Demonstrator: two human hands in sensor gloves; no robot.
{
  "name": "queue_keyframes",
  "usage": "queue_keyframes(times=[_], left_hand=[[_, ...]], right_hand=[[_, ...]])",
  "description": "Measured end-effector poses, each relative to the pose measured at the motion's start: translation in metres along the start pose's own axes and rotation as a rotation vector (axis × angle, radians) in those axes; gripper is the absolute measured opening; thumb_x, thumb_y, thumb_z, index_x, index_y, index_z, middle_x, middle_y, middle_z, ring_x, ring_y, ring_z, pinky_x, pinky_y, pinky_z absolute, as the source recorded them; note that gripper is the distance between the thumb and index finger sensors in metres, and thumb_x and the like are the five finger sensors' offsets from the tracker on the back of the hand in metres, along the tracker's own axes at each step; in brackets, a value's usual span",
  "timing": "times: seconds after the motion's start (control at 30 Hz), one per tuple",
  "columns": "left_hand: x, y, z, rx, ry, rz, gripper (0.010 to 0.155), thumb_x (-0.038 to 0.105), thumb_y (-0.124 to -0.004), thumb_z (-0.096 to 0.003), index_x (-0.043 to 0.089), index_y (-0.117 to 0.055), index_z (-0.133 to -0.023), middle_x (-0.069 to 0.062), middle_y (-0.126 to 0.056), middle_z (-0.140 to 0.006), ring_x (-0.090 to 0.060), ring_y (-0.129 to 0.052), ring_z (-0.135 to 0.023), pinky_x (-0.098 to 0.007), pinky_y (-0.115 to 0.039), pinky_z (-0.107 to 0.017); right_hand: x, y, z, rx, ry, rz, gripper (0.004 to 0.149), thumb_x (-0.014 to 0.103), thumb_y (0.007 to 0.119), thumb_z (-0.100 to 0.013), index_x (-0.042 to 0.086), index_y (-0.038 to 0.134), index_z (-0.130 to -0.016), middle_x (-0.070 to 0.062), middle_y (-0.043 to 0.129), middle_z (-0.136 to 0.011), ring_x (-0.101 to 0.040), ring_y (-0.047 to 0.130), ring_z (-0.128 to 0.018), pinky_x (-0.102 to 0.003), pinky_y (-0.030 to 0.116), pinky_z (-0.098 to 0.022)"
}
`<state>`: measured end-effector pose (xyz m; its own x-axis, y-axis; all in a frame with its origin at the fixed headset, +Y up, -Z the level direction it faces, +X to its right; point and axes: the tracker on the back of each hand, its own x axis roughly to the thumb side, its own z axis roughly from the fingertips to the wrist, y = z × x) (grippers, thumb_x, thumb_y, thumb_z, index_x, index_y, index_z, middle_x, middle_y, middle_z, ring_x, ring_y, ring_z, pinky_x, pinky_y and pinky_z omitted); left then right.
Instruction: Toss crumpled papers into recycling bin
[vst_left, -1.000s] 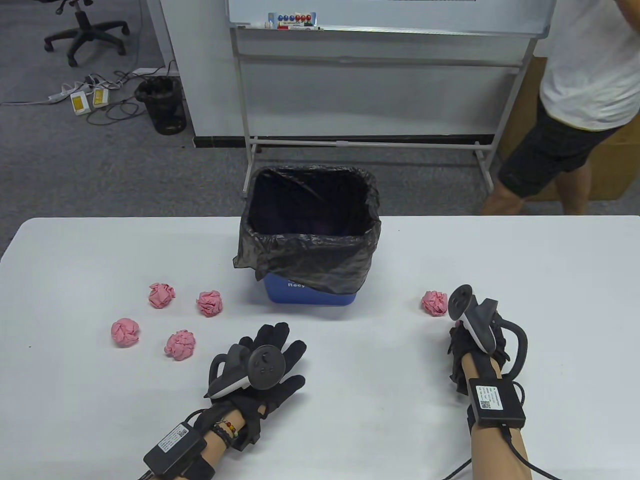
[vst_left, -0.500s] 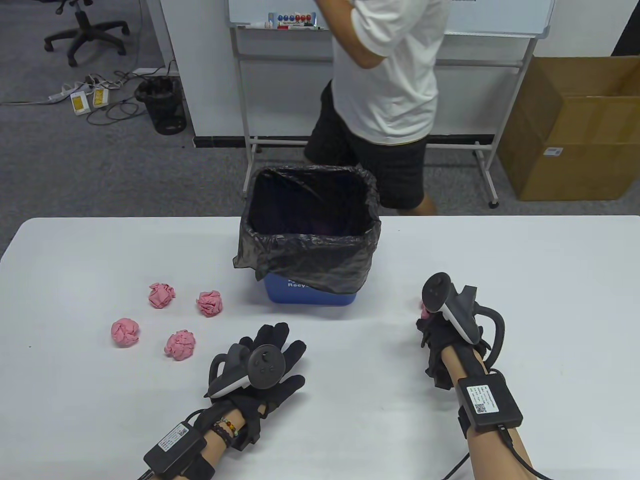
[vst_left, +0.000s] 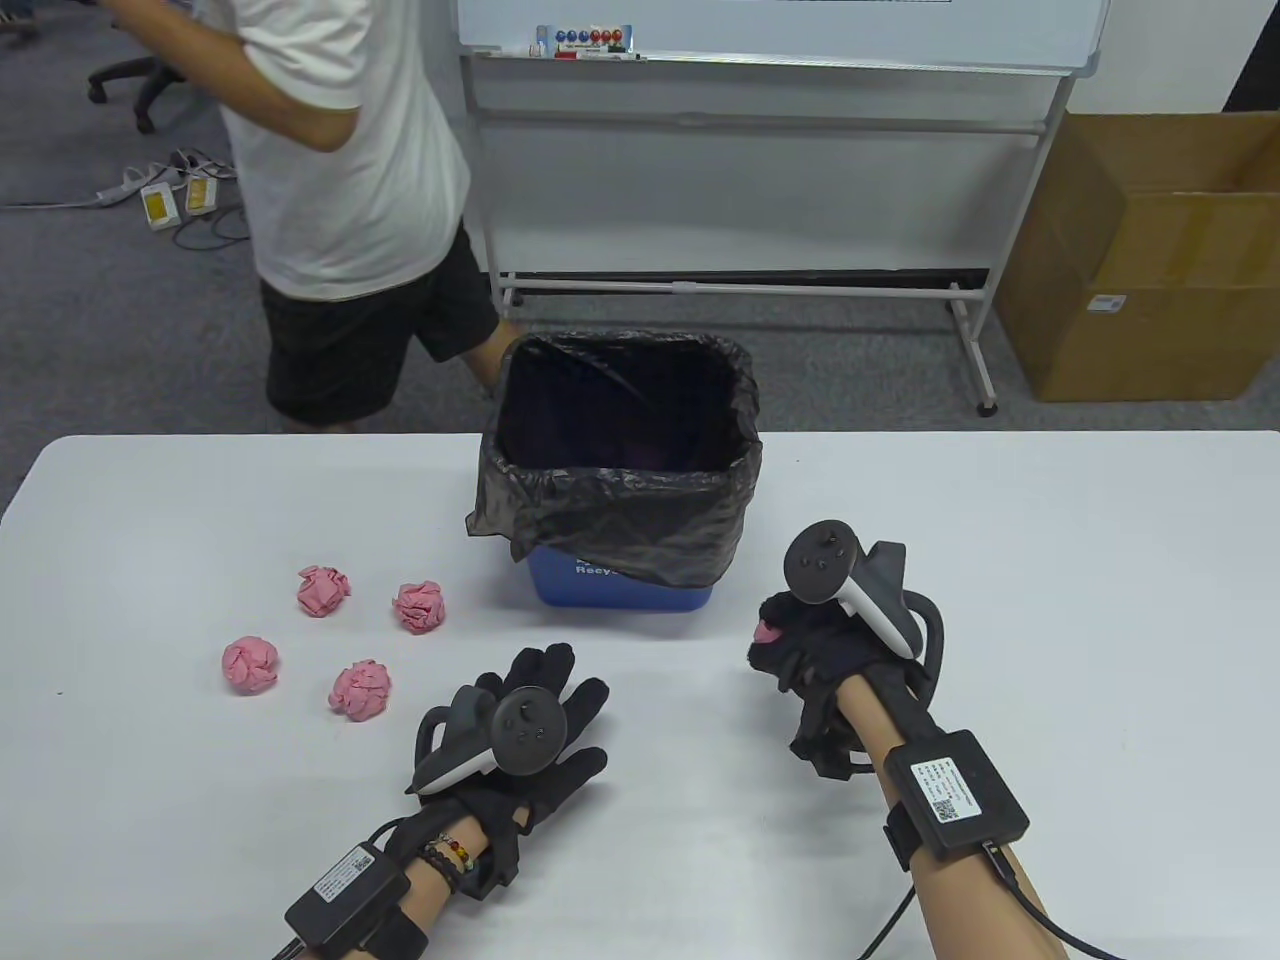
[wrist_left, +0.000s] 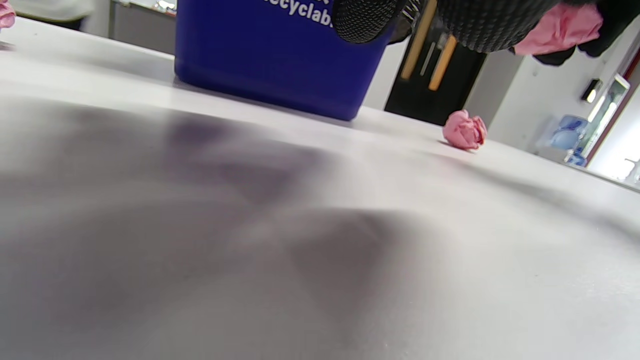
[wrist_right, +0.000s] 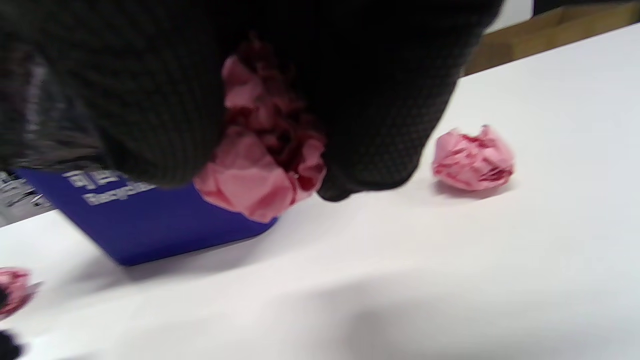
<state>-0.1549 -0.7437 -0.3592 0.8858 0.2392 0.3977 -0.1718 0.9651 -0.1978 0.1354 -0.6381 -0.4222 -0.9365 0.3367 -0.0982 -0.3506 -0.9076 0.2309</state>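
Paper (vst_left: 768, 632), pink and crumpled, has been lifted off the surface (vst_left: 1100, 620) since a second ago and is now enclosed by the right hand (vst_left: 810, 650), carried toward the bin (vst_left: 625, 585). One toss seems near. Four papers (vst_left: 360, 690) are left. The left hand (vst_left: 540, 720) lies flat, open, holding nothing.

Glove mostly hides the held paper ball (vst_left: 768, 632); bin (wrist_left: 280, 55) top cut off.
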Motion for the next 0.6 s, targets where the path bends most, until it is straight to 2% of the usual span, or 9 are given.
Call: queue_keyframes(times=[0.27, 0.47, 0.6], left_hand=[[0.000, 0.000, 0.000, 0.000, -0.006, 0.002, 0.074, 0.059, -0.062, -0.0472, 0.029, -0.044, -0.113, -0.013, -0.016, -0.122, -0.044, -0.020, -0.112, -0.074, -0.027, -0.071], [0.002, -0.002, -0.001, -0.004, -0.014, 0.007, 0.074, 0.058, -0.062, -0.0472, 0.029, -0.044, -0.113, -0.014, -0.016, -0.122, -0.044, -0.020, -0.112, -0.074, -0.027, -0.071], [0.003, -0.003, -0.001, -0.009, -0.020, 0.011, 0.074, 0.059, -0.062, -0.0473, 0.029, -0.044, -0.113, -0.014, -0.016, -0.122, -0.044, -0.020, -0.112, -0.074, -0.027, -0.072]], right_hand=[[0.040, -0.020, 0.002, 0.192, -0.151, -0.179, 0.063, 0.042, 0.099, -0.029, 0.023, 0.087, -0.087, -0.007, 0.097, -0.086, -0.026, 0.111, -0.066, -0.026, 0.099, -0.042], [0.070, -0.042, -0.005, 0.253, -0.238, -0.364, 0.062, 0.042, 0.099, -0.029, 0.023, 0.088, -0.087, -0.007, 0.098, -0.086, -0.026, 0.111, -0.066, -0.026, 0.099, -0.042], [0.088, -0.059, -0.014, 0.241, -0.281, -0.480, 0.063, 0.041, 0.100, -0.029, 0.023, 0.088, -0.087, -0.007, 0.098, -0.085, -0.026, 0.111, -0.065, -0.026, 0.099, -0.042]])
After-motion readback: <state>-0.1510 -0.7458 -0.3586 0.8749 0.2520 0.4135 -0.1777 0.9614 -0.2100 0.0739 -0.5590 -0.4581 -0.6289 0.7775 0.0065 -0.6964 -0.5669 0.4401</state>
